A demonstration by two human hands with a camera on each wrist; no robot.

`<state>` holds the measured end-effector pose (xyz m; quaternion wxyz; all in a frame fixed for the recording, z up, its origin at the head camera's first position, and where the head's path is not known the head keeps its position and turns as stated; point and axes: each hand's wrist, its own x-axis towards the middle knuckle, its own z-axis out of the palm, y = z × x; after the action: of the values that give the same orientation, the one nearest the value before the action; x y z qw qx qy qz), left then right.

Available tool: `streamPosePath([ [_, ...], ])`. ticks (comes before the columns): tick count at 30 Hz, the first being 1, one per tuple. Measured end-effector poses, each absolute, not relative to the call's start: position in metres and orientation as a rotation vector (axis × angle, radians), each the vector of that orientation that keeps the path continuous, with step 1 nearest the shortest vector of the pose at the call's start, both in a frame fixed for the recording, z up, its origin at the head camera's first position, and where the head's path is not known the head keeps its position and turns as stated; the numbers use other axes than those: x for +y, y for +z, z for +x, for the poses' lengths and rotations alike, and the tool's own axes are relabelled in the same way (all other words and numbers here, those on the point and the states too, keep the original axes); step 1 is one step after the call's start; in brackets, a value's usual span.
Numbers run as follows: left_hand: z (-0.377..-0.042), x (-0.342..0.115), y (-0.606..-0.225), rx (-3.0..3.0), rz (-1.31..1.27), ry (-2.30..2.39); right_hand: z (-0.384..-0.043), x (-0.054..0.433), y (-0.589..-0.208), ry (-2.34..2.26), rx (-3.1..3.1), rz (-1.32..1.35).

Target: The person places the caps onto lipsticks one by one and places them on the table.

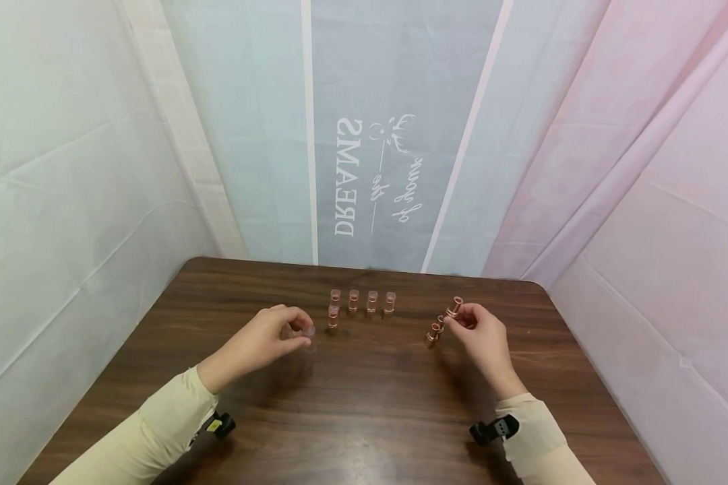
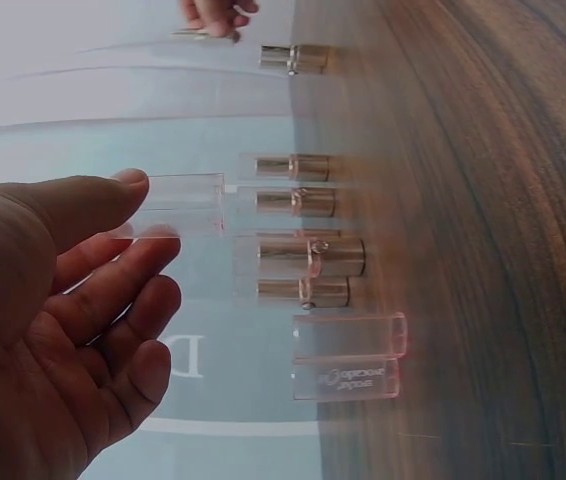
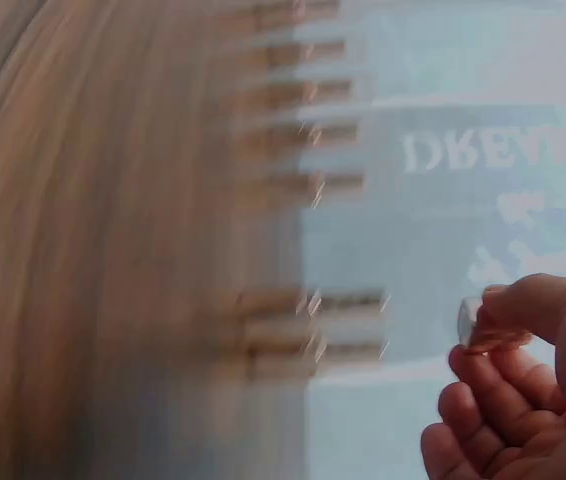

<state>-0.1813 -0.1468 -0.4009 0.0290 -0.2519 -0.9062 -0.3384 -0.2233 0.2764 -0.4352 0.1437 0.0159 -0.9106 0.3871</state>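
Left grip [image 1: 267, 340]: thumb and fingertips pinching one clear cap; remaining fingers loosely bent, as the left wrist view shows.
Held cap [image 2: 185, 205]: transparent, raised off the surface, at the left of the group in the head view.
Right grip [image 1: 484, 337]: thumb and fingers pinching one copper tube.
Held tube [image 1: 455, 306]: tilted, its open end uppermost, raised above the surface just beside two others.
Bare tubes [image 1: 433, 333]: two, copper, uncapped, upright and close together on the surface near the right grip.
Capped tubes [image 1: 372, 302]: five, copper with transparent tops, upright between the two grips; four form a row across, and the fifth stands in front of the leftmost, nearer the person.
Standing caps [image 2: 349, 335]: two, clear, side by side on the surface, plain in the left wrist view; one bears small print. In the head view they are hard to make out.
Surface [image 1: 370, 411]: dark brown, wood-grained, with rounded far corners.
Sleeves [image 1: 170, 417]: pale, on both forearms; a black device [image 1: 494, 429] sits at each wrist.
Backdrop [image 1: 400, 67]: blue-grey cloth behind the surface, with white stripes and white lettering, DREAMS among it.
Right wrist view: tubes on the surface blurred.
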Motion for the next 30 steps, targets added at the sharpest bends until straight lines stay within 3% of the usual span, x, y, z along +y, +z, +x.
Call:
streamPosePath([
  [13, -0.187, -0.134, -0.378, -2.751, -0.8, -1.053, -0.206, 0.193, -0.415, 1.31, -2.583, 0.392],
  [30, -0.193, -0.106, -0.342, -2.639, -0.855, -1.044, -0.2, 0.149, -0.424, 1.313, -2.588, 0.541],
])
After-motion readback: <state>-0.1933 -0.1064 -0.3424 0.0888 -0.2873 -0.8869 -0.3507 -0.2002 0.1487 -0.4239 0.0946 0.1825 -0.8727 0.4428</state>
